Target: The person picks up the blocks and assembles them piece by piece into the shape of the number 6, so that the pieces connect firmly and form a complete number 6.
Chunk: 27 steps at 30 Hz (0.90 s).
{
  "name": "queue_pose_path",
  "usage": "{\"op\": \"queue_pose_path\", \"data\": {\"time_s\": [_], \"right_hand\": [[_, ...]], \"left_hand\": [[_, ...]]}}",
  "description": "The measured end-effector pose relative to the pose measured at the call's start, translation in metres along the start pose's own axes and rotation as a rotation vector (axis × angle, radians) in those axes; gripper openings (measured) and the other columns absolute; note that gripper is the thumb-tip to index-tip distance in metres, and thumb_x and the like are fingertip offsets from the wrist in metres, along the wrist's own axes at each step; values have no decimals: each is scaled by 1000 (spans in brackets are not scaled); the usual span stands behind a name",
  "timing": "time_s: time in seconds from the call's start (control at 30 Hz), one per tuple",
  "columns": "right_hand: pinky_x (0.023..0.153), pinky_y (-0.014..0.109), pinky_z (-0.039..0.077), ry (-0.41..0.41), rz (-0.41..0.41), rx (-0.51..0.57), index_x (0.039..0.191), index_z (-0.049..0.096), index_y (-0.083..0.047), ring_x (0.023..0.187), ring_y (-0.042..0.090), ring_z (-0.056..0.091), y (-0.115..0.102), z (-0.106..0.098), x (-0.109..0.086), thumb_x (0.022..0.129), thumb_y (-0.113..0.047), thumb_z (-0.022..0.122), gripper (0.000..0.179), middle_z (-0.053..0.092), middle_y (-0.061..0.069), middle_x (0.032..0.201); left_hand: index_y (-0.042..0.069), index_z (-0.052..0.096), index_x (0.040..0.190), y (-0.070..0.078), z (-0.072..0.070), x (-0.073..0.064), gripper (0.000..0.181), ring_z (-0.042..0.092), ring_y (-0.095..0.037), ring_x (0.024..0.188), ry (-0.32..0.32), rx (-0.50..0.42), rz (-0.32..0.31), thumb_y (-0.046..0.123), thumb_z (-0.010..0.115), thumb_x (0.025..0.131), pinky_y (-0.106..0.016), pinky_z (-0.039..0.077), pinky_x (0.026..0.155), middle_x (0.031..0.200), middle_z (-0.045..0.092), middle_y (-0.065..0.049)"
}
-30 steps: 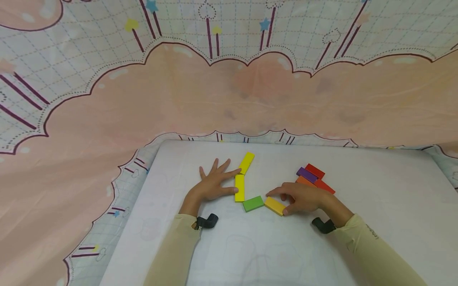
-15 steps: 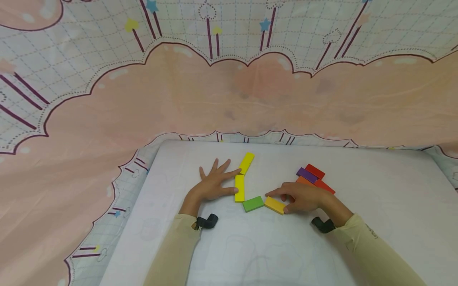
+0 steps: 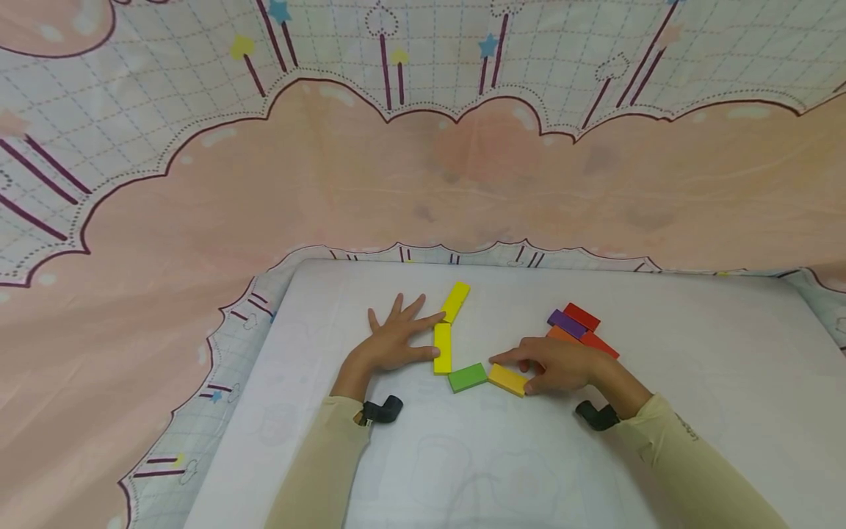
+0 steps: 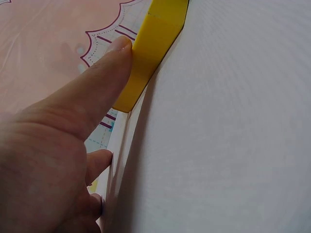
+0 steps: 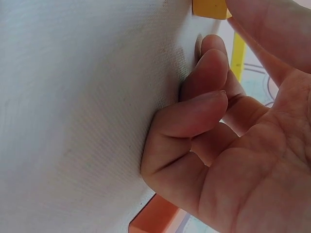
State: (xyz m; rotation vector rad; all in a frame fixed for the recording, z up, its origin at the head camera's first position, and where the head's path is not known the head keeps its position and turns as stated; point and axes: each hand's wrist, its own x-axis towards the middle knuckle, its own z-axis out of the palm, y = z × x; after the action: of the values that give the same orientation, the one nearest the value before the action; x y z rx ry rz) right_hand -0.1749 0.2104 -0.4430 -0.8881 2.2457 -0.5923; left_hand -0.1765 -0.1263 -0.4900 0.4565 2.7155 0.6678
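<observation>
My left hand (image 3: 390, 342) rests with spread, straight fingers beside two yellow blocks. Its thumb touches the side of the nearer yellow block (image 3: 442, 351), also seen against the thumb in the left wrist view. The index fingertip meets the farther yellow block (image 3: 457, 300) where the two join. A green block (image 3: 468, 378) continues the curved line to the right. At its right end lies an amber block (image 3: 507, 380), which my right hand (image 3: 562, 365) pinches between thumb and index finger. In the right wrist view the other fingers curl against the white surface, below the amber block (image 5: 209, 8).
Behind my right hand is a cluster of blocks: a red block (image 3: 582, 317), a purple block (image 3: 567, 323), an orange block (image 3: 563, 334) and another red one (image 3: 601, 344). The white tabletop (image 3: 714, 367) ends at a patterned cloth (image 3: 396, 184) at the back.
The amber block's right end has turned very slightly toward the back under my right thumb and index finger. My left hand and the other blocks stay in place.
</observation>
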Motion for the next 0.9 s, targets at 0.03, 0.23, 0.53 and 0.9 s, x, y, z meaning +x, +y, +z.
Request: {"op": "queue_pose_path", "data": {"time_s": [0.03, 0.23, 0.53, 0.9], "right_hand": [[71, 22, 47, 0, 1, 0, 145, 58, -36, 94, 16, 51, 0, 0, 0, 92, -19, 76, 60, 56, -3, 100], [71, 22, 47, 4, -7, -3, 145, 58, -36, 93, 16, 51, 1, 1, 1, 92, -18, 76, 59, 57, -2, 99], [70, 22, 47, 7, -21, -15, 145, 58, -34, 91, 15, 51, 1, 2, 0, 92, -17, 76, 59, 56, -2, 98], [71, 22, 47, 13, -29, -12, 146, 57, -34, 92, 15, 52, 1, 3, 0, 93, -19, 75, 58, 57, -2, 99]], "left_hand": [[47, 38, 155, 0, 0, 0, 73, -15, -36, 159, 0, -1, 0, 63, 67, 90, -79, -19, 110, 174, 7, 2], [47, 38, 155, 0, -1, -1, 73, -15, -36, 159, -3, -14, 4, 62, 67, 90, -78, -20, 110, 174, 7, 2], [47, 38, 155, -1, -1, 0, 73, -16, -35, 159, -4, -8, 7, 62, 67, 90, -78, -21, 110, 174, 6, 2], [47, 36, 155, -2, -2, 0, 73, -16, -35, 159, -13, 6, 8, 62, 66, 91, -78, -20, 110, 174, 5, 3]]}}
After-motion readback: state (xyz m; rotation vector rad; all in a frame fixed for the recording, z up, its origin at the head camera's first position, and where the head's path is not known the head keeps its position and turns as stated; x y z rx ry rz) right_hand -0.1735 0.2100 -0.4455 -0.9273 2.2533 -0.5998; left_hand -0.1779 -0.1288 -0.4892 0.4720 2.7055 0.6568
